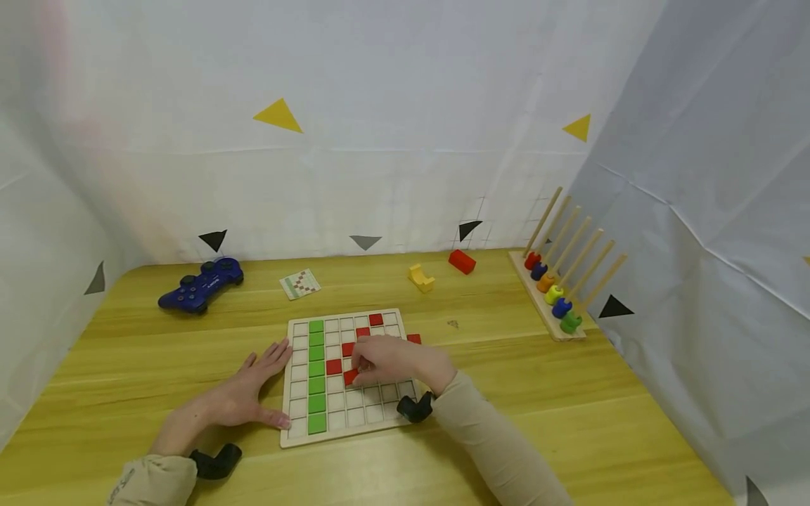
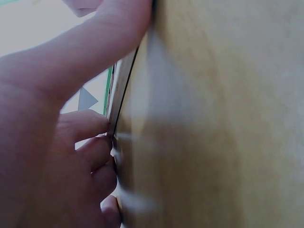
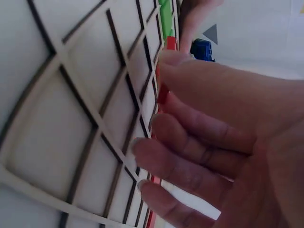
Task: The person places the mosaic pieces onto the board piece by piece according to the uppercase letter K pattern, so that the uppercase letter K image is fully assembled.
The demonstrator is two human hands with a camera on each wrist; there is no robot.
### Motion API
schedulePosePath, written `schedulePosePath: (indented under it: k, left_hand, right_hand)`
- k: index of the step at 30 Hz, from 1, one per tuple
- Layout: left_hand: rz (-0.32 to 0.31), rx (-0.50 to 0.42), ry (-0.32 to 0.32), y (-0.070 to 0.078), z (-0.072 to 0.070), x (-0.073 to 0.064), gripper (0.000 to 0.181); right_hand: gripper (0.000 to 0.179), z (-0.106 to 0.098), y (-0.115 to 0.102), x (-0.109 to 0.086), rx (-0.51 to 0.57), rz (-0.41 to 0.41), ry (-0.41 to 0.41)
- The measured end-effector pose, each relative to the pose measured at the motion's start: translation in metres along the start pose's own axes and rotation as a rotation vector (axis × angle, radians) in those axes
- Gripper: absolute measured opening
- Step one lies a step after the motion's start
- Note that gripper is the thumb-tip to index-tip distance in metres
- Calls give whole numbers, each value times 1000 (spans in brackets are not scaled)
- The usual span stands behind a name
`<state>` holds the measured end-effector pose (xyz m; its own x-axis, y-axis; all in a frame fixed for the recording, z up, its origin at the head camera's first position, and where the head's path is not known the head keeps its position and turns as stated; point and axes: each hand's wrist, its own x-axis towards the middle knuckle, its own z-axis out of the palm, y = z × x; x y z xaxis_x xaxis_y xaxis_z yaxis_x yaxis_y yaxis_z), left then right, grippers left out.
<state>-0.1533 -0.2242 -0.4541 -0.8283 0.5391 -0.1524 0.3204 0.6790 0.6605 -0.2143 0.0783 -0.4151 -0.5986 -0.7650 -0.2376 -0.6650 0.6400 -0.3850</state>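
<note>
A white grid board (image 1: 367, 419) with a pale wooden frame lies on the table. Green tiles (image 1: 317, 368) fill one column near its left side, and several red tiles (image 1: 333, 367) run diagonally across it. Over the middle of the grid, my right hand (image 1: 395, 358) pinches a red tile (image 3: 164, 94) between thumb and index finger, close to the cells. Its other fingers are loosely bent above the board in the right wrist view. Along the board's left edge rests my left hand (image 1: 243, 393), thumb and fingers spread, fingertips at the frame.
Behind the board lie a small pattern card (image 1: 300, 284), a yellow arched block (image 1: 421, 278) and a red block (image 1: 462, 262). A blue game controller (image 1: 201, 285) is at far left. To the right stands a peg rack (image 1: 552, 309) with coloured pieces. Another red tile (image 1: 414, 339) shows beside my right wrist.
</note>
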Motion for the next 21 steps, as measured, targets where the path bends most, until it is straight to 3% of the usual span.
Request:
schedulePosePath:
  k: [5,21]
  left_hand:
    - [-5,-1,-2,0,0,0,122]
    - [-6,3,2,0,0,1,122]
  right_hand:
    - [23,5,-1,1,-76,-3,-20]
    - [24,7,-5,3,-104,48,-5]
